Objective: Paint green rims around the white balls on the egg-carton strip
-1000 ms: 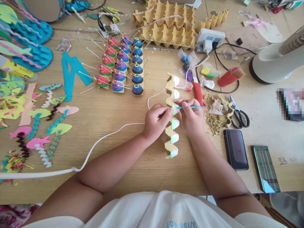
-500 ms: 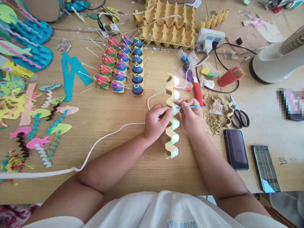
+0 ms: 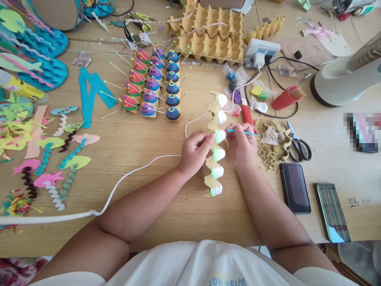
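A strip of egg carton (image 3: 213, 161) runs lengthwise before me, its several cups capped in white, most of them edged in light green. My left hand (image 3: 196, 150) pinches the strip near its third cup from the top. Held between the fingers of my right hand (image 3: 242, 147) is a thin blue stick-like tool (image 3: 245, 132). Its tip points left, a little apart from the third white-and-green cup (image 3: 220, 136). The two farthest cups, such as the top white cup (image 3: 222, 100), show no green.
Painted egg-carton caterpillars (image 3: 151, 83) stand in rows behind my left hand. A white cable (image 3: 131, 171) crosses the table. To the right lie scissors (image 3: 298, 143), a black phone (image 3: 295, 187), a second phone (image 3: 332, 211) and carton scraps (image 3: 268, 157). Egg trays (image 3: 212, 35) sit at the back.
My right hand has drawn the blue tool slightly right, off the third cup. The strip has tilted, so more of the cups' white and green faces shows. My left hand keeps its hold.
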`<act>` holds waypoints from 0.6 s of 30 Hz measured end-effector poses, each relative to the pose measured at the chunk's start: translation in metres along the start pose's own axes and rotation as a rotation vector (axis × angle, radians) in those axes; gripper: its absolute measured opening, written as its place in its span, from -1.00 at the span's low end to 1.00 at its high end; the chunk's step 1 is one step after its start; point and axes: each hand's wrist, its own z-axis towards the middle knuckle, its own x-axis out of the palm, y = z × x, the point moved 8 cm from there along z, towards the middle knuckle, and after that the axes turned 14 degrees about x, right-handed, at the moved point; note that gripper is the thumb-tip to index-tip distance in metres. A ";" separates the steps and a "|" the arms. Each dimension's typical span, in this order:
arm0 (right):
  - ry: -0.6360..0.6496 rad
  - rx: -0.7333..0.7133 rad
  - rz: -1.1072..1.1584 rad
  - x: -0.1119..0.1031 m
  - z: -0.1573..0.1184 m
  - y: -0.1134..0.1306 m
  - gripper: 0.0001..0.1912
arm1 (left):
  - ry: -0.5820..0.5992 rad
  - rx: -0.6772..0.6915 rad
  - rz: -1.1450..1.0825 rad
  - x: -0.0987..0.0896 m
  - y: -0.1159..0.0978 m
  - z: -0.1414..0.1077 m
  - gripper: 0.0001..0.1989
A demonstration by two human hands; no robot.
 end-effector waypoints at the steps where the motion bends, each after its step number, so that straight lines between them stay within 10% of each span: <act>1: -0.008 0.005 -0.003 -0.001 0.001 0.000 -0.45 | -0.020 -0.064 -0.074 0.001 0.007 -0.001 -0.50; 7: 0.028 0.025 0.050 0.000 0.005 -0.002 -0.45 | -0.112 -0.429 -0.498 0.018 0.035 -0.007 -0.39; 18: 0.089 0.162 0.040 0.005 0.011 -0.016 -0.49 | -0.030 -0.458 -0.561 0.025 0.038 0.001 -0.43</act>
